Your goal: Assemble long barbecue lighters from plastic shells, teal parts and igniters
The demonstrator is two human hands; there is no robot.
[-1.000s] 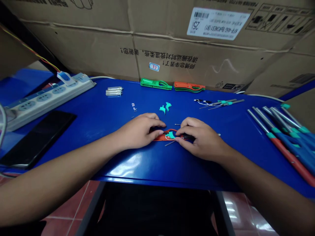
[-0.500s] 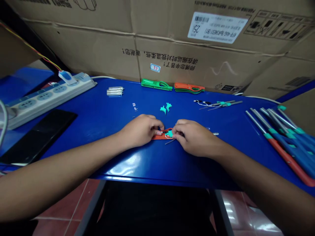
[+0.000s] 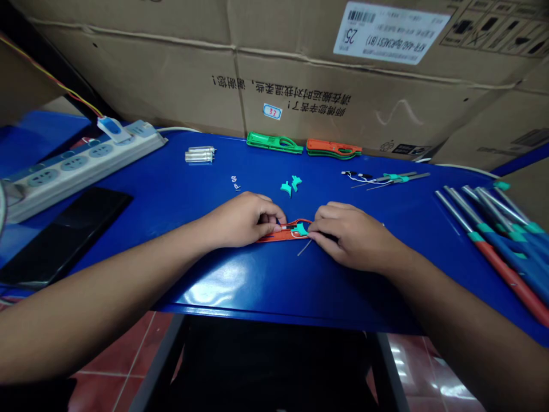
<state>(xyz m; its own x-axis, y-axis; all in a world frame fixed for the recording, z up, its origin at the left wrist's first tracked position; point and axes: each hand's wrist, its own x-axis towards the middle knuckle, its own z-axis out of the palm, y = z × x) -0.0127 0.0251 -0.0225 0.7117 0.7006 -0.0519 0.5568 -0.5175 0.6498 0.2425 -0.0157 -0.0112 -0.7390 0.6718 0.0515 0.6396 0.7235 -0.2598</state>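
Observation:
An orange plastic shell (image 3: 279, 234) lies flat on the blue table (image 3: 171, 194) between my hands. My left hand (image 3: 242, 220) rests on its left end with fingers curled, pinching it. My right hand (image 3: 349, 234) is closed at its right end, fingertips on a small teal trigger piece (image 3: 301, 229) seated in the shell. A thin wire (image 3: 304, 247) pokes out just below the shell. Two spare teal trigger pieces (image 3: 290, 185) lie a little farther back.
Green (image 3: 274, 143) and orange (image 3: 332, 149) shells lie by the cardboard boxes (image 3: 300, 68) at the back. A power strip (image 3: 81, 160) and a black phone (image 3: 64, 232) sit at left. Several metal-tipped rods (image 3: 493, 234) lie at right, wired rods (image 3: 386, 179) behind, clear tubes (image 3: 199, 155) back left.
My hands closed in on the orange shell, then spread slightly. The shell and teal piece shifted a little; the wire below it now shows more clearly.

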